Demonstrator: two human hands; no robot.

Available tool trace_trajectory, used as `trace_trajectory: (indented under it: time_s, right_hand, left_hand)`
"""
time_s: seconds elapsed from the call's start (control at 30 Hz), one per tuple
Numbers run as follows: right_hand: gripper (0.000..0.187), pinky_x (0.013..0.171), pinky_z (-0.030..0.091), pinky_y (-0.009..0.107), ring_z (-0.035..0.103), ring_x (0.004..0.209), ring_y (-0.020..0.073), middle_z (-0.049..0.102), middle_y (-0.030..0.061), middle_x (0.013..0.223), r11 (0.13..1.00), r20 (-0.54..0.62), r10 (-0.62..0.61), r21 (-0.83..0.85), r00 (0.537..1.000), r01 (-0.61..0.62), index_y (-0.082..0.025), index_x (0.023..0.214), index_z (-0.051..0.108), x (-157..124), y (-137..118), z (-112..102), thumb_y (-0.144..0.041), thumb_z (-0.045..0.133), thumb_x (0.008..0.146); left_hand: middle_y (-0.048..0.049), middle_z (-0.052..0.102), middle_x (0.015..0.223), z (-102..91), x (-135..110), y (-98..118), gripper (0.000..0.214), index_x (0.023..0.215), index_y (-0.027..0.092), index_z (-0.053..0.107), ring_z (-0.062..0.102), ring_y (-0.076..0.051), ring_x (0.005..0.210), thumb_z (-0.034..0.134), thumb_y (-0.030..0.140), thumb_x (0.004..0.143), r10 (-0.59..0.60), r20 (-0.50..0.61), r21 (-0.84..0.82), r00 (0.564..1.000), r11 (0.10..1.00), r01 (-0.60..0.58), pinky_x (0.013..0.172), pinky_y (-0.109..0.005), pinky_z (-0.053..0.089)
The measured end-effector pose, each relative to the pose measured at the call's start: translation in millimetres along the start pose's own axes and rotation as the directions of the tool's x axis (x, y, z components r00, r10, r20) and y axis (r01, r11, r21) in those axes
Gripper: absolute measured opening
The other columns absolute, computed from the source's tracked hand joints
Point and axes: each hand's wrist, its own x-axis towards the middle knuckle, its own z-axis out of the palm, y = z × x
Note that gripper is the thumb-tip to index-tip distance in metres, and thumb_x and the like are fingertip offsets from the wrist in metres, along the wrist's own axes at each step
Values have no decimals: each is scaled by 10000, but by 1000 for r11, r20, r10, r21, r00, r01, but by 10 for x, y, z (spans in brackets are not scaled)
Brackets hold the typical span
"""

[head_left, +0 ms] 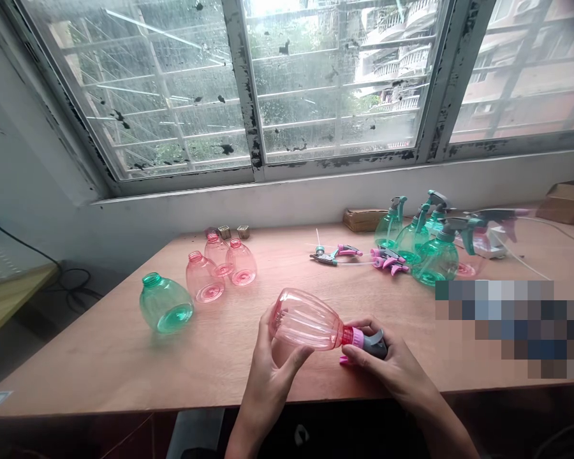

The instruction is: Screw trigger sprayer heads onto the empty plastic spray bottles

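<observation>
Near the table's front edge, a clear pink spray bottle [309, 319] lies sideways in the air between my hands, its base to the left. My left hand [275, 370] is wrapped round the base end. At the neck, my right hand [387, 363] grips the spray head [370, 343], which has a pink collar and a dark grey body and sits against the bottle's mouth. Whether the collar is screwed tight, I cannot tell. The fingers of my right hand partly hide the spray head.
Pink bottles without heads [210, 280] and a tilted green bottle [166, 309] stand at left. Loose spray heads [387, 260] lie right of centre. Several green spray bottles [435, 261] stand at right, beside a white cable [526, 261]. Small boxes [243, 232] sit near the wall.
</observation>
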Motion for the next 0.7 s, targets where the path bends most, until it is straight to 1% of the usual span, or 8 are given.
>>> trace_trajectory:
  time_s: [0.07, 0.13, 0.3, 0.4, 0.47, 0.53, 0.63, 0.7]
  right_hand:
    - [296, 789, 645, 308, 641, 822, 167, 708, 8, 921, 1000, 0, 7, 8, 1000, -7, -206, 1027, 729, -2, -6, 6, -396, 855, 838]
    - [306, 797, 647, 315, 638, 816, 163, 705, 4, 917, 1000, 0, 18, 24, 1000, -18, -204, 1024, 722, 2, 3, 0, -395, 861, 832]
    - [321, 803, 644, 319, 654, 805, 158, 708, -1, 915, 996, -11, 44, 76, 999, -43, -201, 1026, 706, 17, 36, -24, -388, 870, 824]
    - [324, 795, 637, 316, 656, 799, 159, 711, 0, 917, 997, -15, 41, 60, 999, -40, -203, 1031, 704, 19, 30, -20, -396, 865, 827]
    - [315, 789, 627, 309, 658, 814, 167, 715, 4, 938, 999, -10, 24, 21, 1000, -24, -207, 1037, 709, 17, 15, -17, -404, 851, 836]
    - [300, 794, 605, 304, 662, 830, 176, 722, 7, 945, 999, 4, 1, -54, 1000, -1, -211, 1044, 718, 13, -3, -19, -405, 836, 849]
    - [303, 781, 568, 294, 670, 822, 181, 729, 4, 910, 988, 11, -9, -156, 1000, 11, -212, 1060, 724, 8, -20, -31, -406, 830, 852]
    - [323, 775, 571, 300, 674, 804, 181, 723, -3, 883, 988, 9, 5, -152, 1000, -3, -212, 1060, 721, 7, -22, -35, -418, 838, 841]
  left_hand:
    - [-77, 498, 1555, 5, 13, -24, 760, 1533, 315, 372, 380, -315, 1504, 754, 456, 891, -4, -4, -20, 1000, 1000, 4, 1245, -446, 320]
    - [-66, 485, 1570, -2, 19, -53, 751, 1529, 331, 385, 363, -315, 1515, 765, 430, 889, 17, 4, -17, 1000, 1000, -17, 1252, -448, 306]
    - [-15, 434, 1617, -44, 7, -102, 662, 1516, 408, 401, 349, -282, 1527, 721, 356, 939, 106, 15, 57, 994, 993, -106, 1273, -440, 259]
    - [-15, 446, 1610, -60, -2, -94, 668, 1515, 419, 398, 362, -280, 1520, 725, 348, 937, 118, 16, 83, 993, 989, -119, 1281, -451, 232]
    - [-36, 441, 1613, -58, -6, -74, 715, 1522, 392, 389, 343, -293, 1528, 756, 360, 910, 98, 24, 65, 995, 993, -100, 1283, -463, 226]
    - [-69, 439, 1609, -45, -6, -51, 747, 1521, 346, 381, 333, -312, 1530, 774, 395, 887, 53, 15, 14, 998, 999, -53, 1277, -484, 242]
    - [-111, 483, 1563, -16, 1, -23, 751, 1474, 284, 413, 366, -339, 1508, 797, 448, 850, -24, -34, -59, 999, 998, 22, 1260, -517, 276]
    - [-111, 524, 1523, 0, 11, -14, 731, 1433, 273, 446, 392, -341, 1493, 820, 445, 828, -47, -61, -75, 997, 996, 42, 1253, -518, 291]
